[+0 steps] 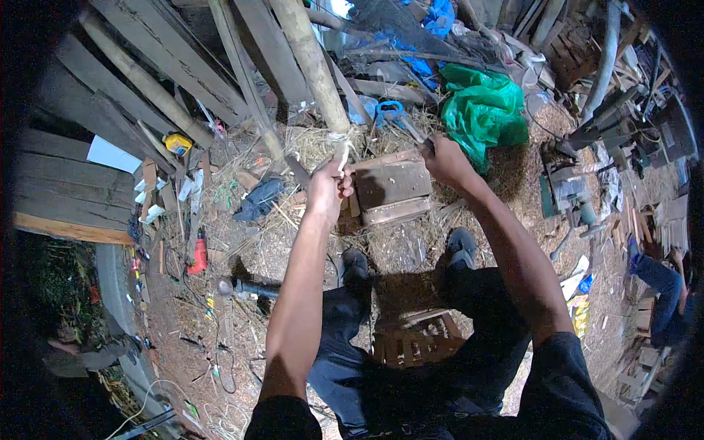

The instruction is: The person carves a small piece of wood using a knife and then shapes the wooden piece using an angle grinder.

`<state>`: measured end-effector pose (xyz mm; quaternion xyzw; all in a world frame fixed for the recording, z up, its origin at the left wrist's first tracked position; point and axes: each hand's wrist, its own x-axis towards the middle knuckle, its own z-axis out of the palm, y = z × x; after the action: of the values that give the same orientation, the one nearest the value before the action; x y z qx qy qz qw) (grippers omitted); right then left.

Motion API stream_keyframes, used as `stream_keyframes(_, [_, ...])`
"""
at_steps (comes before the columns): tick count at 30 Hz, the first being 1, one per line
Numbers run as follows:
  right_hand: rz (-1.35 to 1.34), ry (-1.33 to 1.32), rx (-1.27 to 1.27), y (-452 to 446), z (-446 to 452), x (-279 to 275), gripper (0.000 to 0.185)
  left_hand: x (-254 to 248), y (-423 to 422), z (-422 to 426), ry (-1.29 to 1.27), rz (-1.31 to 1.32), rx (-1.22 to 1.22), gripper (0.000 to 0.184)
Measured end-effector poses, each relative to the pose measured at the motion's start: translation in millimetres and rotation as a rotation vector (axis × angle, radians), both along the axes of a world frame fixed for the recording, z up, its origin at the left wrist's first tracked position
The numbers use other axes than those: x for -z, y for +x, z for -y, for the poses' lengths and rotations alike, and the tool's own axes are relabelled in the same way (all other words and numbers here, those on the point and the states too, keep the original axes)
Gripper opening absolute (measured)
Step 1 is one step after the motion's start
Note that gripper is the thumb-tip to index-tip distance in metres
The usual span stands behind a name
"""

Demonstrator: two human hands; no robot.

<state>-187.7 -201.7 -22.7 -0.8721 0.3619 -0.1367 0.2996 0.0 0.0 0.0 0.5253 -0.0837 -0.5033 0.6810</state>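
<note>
My left hand (328,192) is closed around a pale, narrow piece (342,152) at the lower end of a round wooden pole (314,62). Whether that piece is the pole's own end or separate, I cannot tell. My right hand (447,163) grips a tool with a thin, flat blade (415,130), likely a knife, pointing up and left; its handle is hidden in my fist. Below and between both hands lies a thick wooden block (392,187) on the ground. A blue loop-shaped object (390,114) lies just past the blade.
A green plastic bag (484,106) sits beyond my right hand. Wooden planks (169,51) lean at the left. A red bottle-like object (198,253) and a hammer-like tool (246,287) lie left of my feet. Another person's leg (660,290) shows at far right. Shavings cover the ground.
</note>
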Motion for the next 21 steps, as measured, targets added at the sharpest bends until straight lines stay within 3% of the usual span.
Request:
stream_keyframes(5, [0.207, 0.068, 0.095, 0.9, -22.1, -42.7, 0.027, -29.8, -18.3, 1.6, -0.166, 0.076, -0.132, 0.024])
stream_keyframes(6, [0.237, 0.109, 0.093, 1.0, -31.3, -46.2, 0.034, -36.7, -20.1, -3.3, -0.179, 0.08, -0.13, 0.027])
stream_keyframes(10, [0.299, 0.448, 0.048, -1.1, -61.8, -73.7, 0.034, -65.0, -38.9, -3.2, -0.234, -0.042, -0.199, 0.029])
stream_keyframes(17, [0.659, 0.908, 0.117, 1.7, -112.2, -133.1, 0.029, -91.8, -73.7, 1.5, -0.356, -0.117, -0.26, 0.022])
stream_keyframes(21, [0.738, 0.902, 0.045, 0.6, -113.6, -129.5, 0.028, -92.6, -78.6, 0.4, -0.367, -0.087, -0.21, 0.021])
